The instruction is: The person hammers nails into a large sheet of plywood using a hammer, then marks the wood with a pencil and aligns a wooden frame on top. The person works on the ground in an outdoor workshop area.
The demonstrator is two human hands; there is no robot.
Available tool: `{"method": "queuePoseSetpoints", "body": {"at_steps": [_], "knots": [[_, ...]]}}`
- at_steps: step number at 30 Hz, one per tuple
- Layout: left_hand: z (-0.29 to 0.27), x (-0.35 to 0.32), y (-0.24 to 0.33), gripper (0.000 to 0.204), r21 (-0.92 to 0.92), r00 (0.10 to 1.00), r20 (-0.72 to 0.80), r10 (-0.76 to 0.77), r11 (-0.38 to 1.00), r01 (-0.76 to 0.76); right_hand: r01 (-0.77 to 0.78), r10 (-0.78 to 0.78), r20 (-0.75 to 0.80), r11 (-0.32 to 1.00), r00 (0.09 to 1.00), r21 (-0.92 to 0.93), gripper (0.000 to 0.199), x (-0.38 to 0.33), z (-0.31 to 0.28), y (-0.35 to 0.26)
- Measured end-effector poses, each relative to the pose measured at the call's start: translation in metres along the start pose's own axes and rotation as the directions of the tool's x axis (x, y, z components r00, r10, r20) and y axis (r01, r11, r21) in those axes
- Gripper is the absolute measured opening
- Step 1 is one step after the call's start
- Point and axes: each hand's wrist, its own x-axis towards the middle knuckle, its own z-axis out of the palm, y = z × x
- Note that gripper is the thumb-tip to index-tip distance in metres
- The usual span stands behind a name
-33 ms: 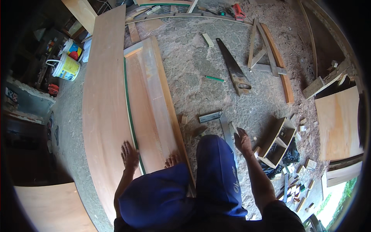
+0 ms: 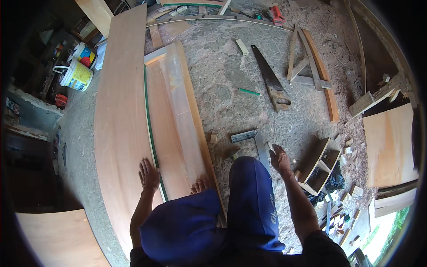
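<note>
My left hand lies flat, fingers stretched, on a long plywood sheet, close to its green-edged side. That sheet partly covers a wooden frame panel with a solid wood border. My bare foot rests on the panel. My right hand is closed on a small pale piece, mostly hidden by the fingers. Just left of it on the floor lies a try square, its blade partly behind my knee. A small wooden box with compartments stands right of that hand.
A handsaw, a green pencil and a wood offcut lie on the rough floor ahead. Farther right is a triangular wooden frame beside a timber bar. Buckets stand at left; scrap blocks litter the lower right.
The view has shifted slightly. Both hands sit a touch farther forward; the left stays on the plywood and the right keeps its small pale piece.
</note>
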Motion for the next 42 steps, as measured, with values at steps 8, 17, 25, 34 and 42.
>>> {"method": "queuePoseSetpoints", "body": {"at_steps": [8, 17, 25, 34, 42], "knots": [[-0.036, 0.164, 0.042, 0.092, -0.032, 0.973, -0.180, 0.145, 0.988, -0.153, 0.246, -0.225, 0.171, 0.962, 0.959, -0.115, 0.037, 0.128, 0.034, -0.063], [-0.070, 0.325, 0.079, 0.083, -0.087, 0.930, -0.365, 0.047, 0.993, -0.084, 0.005, 0.060, 0.184, 0.942, 0.981, -0.335, 0.063, 0.278, 0.098, -0.116], [-0.090, 0.324, 0.103, 0.077, -0.095, 0.976, -0.217, -0.004, 0.995, -0.017, -0.205, 0.305, 0.078, 0.787, 0.949, -0.582, 0.060, 0.313, 0.125, -0.101], [-0.103, 0.331, 0.105, 0.075, -0.150, 0.987, -0.158, -0.022, 0.989, -0.002, -0.166, 0.235, 0.051, 0.807, 0.971, -0.567, 0.026, 0.383, 0.125, -0.138], [-0.093, 0.333, 0.098, 0.069, -0.081, 0.990, -0.132, -0.047, 0.996, 0.036, -0.062, -0.063, 0.368, 0.946, 0.928, 0.319, 0.026, 0.605, 0.179, -0.378]]}}
